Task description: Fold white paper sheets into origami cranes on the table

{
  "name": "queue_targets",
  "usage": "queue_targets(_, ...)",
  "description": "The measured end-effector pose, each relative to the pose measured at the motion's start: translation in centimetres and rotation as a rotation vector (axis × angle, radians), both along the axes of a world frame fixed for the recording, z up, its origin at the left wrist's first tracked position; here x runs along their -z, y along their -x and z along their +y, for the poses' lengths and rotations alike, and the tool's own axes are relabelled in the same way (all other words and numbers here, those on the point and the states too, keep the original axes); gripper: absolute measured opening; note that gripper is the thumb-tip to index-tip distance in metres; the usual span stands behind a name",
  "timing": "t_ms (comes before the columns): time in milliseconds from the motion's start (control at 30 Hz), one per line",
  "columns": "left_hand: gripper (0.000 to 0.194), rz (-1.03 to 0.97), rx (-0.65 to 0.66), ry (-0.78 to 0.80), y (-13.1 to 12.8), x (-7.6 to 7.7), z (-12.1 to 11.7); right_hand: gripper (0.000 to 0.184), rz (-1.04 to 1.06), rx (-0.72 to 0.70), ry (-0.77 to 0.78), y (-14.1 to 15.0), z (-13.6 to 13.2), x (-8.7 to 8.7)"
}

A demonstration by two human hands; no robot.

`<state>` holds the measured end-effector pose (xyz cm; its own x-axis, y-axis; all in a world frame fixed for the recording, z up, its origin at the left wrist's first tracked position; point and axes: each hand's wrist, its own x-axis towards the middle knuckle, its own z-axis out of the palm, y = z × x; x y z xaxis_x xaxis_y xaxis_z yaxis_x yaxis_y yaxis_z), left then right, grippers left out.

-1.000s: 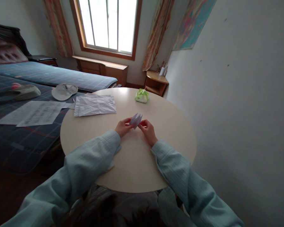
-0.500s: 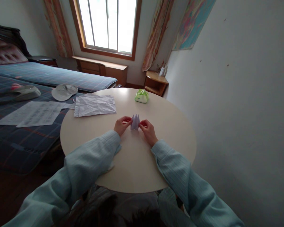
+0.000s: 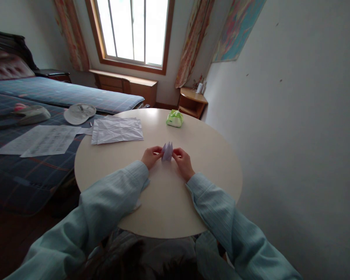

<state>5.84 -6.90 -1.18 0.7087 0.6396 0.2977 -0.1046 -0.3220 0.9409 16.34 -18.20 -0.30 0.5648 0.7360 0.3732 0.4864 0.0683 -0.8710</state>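
Between my hands, over the middle of the round cream table (image 3: 216, 171), stands a small pale-lilac folded paper (image 3: 167, 152) with pointed tips at its top. My left hand (image 3: 151, 156) pinches its left side between thumb and fingers. On the opposite side, my right hand (image 3: 183, 161) grips the paper's right edge the same way. Both hands are closed and rest low, close to the tabletop. The inner folds of the paper are too small to make out.
Creased white paper sheets (image 3: 118, 130) lie at the table's back left. A green tissue pack (image 3: 175, 118) sits near the far edge. On the bed (image 3: 20, 182) at left are printed sheets (image 3: 43, 140) and a white cap (image 3: 79, 113). A wall (image 3: 294, 136) runs along the right.
The folded paper's points have drawn slightly closer together and changed shape between my fingers. My left hand has shifted a little, lower at the fingertips; my right hand stays nearly still.
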Motion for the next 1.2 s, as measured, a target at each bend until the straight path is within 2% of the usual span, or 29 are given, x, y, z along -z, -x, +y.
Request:
queue_targets(300,0.021,0.014,0.01,0.003,0.1,-0.3,-0.4,0.025,-0.014,-0.031,0.014,0.1,0.0,0.0)
queue_targets(733,0.019,-0.033,-0.157,0.042,-0.2,0.5,1.0,0.016,0.057,0.094,-0.018,-0.5,0.4,0.6)
queue_targets(1000,0.022,-0.02,-0.012,0.043,-0.2,0.3,0.4,0.022,0.063,0.003,-0.002,0.0,0.1,0.0)
queue_targets(1200,0.019,-0.023,-0.045,0.069,-0.2,0.0,0.4,0.026,0.095,0.005,-0.041,0.2,0.0,-0.3)
